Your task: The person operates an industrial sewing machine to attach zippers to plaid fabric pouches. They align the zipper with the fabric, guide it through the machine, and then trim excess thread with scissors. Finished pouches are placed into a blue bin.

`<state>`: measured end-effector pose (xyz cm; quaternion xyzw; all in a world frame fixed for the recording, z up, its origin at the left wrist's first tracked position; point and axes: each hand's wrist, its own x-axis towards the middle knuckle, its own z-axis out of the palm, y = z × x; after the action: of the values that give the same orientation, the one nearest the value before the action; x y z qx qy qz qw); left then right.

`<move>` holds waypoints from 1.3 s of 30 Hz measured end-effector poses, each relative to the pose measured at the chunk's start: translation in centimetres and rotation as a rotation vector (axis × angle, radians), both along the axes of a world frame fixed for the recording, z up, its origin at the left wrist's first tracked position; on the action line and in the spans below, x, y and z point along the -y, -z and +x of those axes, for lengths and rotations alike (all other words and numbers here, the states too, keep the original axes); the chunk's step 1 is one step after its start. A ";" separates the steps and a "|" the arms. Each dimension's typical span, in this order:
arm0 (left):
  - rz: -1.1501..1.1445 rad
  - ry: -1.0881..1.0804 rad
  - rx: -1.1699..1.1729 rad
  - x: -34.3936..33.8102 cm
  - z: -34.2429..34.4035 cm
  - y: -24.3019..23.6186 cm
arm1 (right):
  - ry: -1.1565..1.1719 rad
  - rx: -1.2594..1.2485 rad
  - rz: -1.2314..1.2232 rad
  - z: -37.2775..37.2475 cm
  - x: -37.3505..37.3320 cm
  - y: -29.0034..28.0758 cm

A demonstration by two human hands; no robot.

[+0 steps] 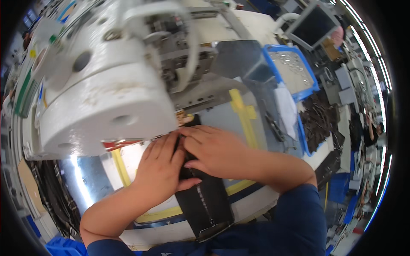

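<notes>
Left hand & right hand on flat black fabric strip w/ silver metal zip, by bulky white sewing machine.
Fingertips gather nr strip's far end, prob. steadying it; can't tell if either hand pinches. Zip faces up, prob. kept straight.

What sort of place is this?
Probably a sewing workshop: there's a large white machine, apparently for sewing; black material with a metal zipper under the left hand and right hand; and dark pieces in a blue tray.
</notes>
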<state>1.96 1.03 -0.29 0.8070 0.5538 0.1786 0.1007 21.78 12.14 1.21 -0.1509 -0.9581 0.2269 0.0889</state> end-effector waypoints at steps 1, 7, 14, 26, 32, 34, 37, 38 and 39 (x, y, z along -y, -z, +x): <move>0.014 0.011 0.011 -0.1 0.0 0.3 | 0.008 -0.006 -0.010 0.1 -0.1 0.0; 0.021 -0.006 -0.064 0.2 0.2 0.2 | 0.054 -0.014 0.042 1.3 0.5 -4.1; -0.003 -0.038 -0.078 0.7 0.5 0.5 | 0.475 0.206 0.356 10.9 1.4 -6.9; 0.008 -0.029 -0.089 0.9 0.5 0.6 | 1.038 -0.038 0.190 17.8 -2.3 -0.2; 0.018 -0.017 -0.065 0.6 0.6 0.8 | 1.374 0.249 0.024 27.1 -9.1 -3.8; 0.037 -0.012 -0.069 0.7 0.6 0.7 | 1.342 0.383 -0.102 28.6 -10.4 -2.9; 0.057 -0.014 -0.063 0.7 0.4 0.6 | 1.236 0.473 -0.117 28.4 -11.5 -1.7; 0.058 -0.014 -0.057 0.7 0.4 0.7 | 1.227 0.462 -0.122 28.7 -11.8 -1.1; 0.060 -0.013 -0.049 0.5 0.4 0.7 | 1.205 0.487 -0.095 29.0 -11.8 -1.0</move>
<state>2.38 0.48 -0.99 0.8102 0.5557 0.1758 0.0617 50.78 23.90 2.20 -0.7125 -0.6874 0.1386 -0.0257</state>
